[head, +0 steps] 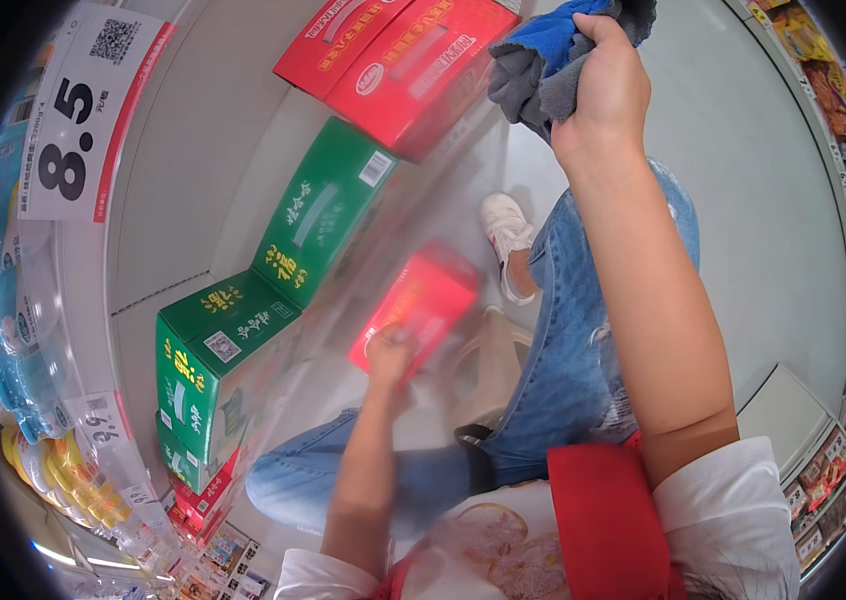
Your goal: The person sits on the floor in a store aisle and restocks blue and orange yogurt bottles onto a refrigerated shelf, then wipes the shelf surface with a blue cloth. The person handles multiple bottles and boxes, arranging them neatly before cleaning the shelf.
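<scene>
My left hand (391,352) is shut on one end of a red carton (430,289), held low over the floor and blurred by motion. At the upper right my right hand (610,79) grips a crumpled grey and blue cloth (543,67). Left of the red carton, two green gift cartons meet at an angle, one farther up (329,214) and one nearer (231,322). Beyond them, large red cartons (404,64) stand at the top, beside the cloth.
A shelf edge with price tags (89,112) and blue-wrapped packs (6,300) runs down the left. A beige plastic stool (490,367) stands near my legs. Stocked snack shelves (828,97) curve along the right. More red boxes (205,495) sit at lower left.
</scene>
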`<state>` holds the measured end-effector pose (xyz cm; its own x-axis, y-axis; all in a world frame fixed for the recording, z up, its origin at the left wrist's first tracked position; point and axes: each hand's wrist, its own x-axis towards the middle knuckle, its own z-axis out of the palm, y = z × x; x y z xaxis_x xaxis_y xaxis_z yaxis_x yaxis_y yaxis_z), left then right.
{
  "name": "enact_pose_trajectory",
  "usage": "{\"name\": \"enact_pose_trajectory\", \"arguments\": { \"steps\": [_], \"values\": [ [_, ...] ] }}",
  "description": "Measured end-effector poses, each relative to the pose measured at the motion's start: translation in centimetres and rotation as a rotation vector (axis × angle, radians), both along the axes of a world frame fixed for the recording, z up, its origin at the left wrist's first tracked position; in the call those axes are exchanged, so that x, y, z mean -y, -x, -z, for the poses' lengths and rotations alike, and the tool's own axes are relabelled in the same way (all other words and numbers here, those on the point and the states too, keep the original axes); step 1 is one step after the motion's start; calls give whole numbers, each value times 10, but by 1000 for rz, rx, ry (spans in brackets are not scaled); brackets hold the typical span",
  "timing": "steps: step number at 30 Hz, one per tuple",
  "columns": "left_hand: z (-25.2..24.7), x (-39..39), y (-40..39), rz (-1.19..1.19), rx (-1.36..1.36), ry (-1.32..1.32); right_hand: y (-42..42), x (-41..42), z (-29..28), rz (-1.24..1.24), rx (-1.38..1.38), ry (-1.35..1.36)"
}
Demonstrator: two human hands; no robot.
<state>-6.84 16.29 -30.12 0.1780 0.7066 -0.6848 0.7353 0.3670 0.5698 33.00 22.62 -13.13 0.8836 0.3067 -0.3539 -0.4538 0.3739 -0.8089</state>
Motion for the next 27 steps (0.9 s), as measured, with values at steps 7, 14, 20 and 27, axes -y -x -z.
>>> {"name": "enact_pose_trajectory", "arguments": {
  "steps": [7,14,20,27],
  "values": [
    [21,3,13,-55,57,37,23,3,-24,-129,44,-80],
    [8,-20,24,49,21,-33,3,-6,2,-87,12,-41],
    [32,-21,46,76,-50,-77,0,-15,6,-114,-38,-139],
    [30,-25,40,61,-59,-127,-12,-8,11,-280,-98,-232]
  ]
}}
